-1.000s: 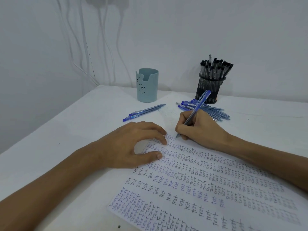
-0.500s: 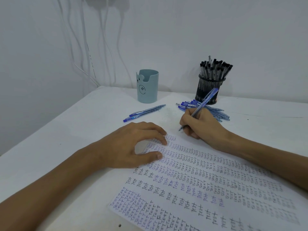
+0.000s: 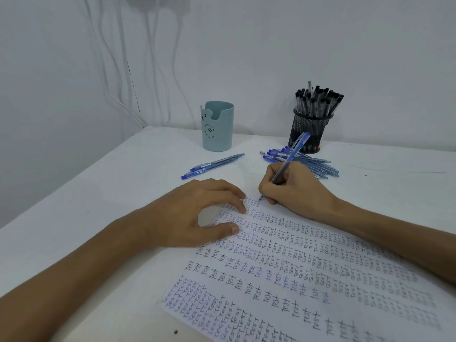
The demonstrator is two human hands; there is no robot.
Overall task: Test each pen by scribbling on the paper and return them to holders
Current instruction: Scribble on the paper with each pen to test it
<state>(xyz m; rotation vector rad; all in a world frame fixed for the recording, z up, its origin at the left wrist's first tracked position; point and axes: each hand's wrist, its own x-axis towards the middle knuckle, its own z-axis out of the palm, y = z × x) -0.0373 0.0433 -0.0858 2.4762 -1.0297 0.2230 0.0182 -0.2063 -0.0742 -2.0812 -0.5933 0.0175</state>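
While the left hand (image 3: 187, 213) rests spread fingers (image 3: 229, 191) on the paper (image 3: 296, 267), the right hand (image 3: 298, 191) grips a blue pen (image 3: 293, 151), its tip on the paper's far edge.

Two holders: one pale blue cup (image 3: 217, 127), one black mesh cup (image 3: 308, 134). One sheet of paper (image 3: 296, 267). Blue pens: two loose pens (image 3: 212, 166), one held pen (image 3: 290, 156) in the right hand (image 3: 296, 188), and a heap (image 3: 318, 167) too crowded to count. The black-capped pens (image 3: 318, 101) are likewise uncountable.

Left hand (image 3: 197, 213) lies palm-down, fingers arched, tips pointing to three o'clock, forearm trailing to seven. Right hand (image 3: 293, 188), forearm angling in from four o'clock, fingers curled, pinches a pen (image 3: 294, 153).
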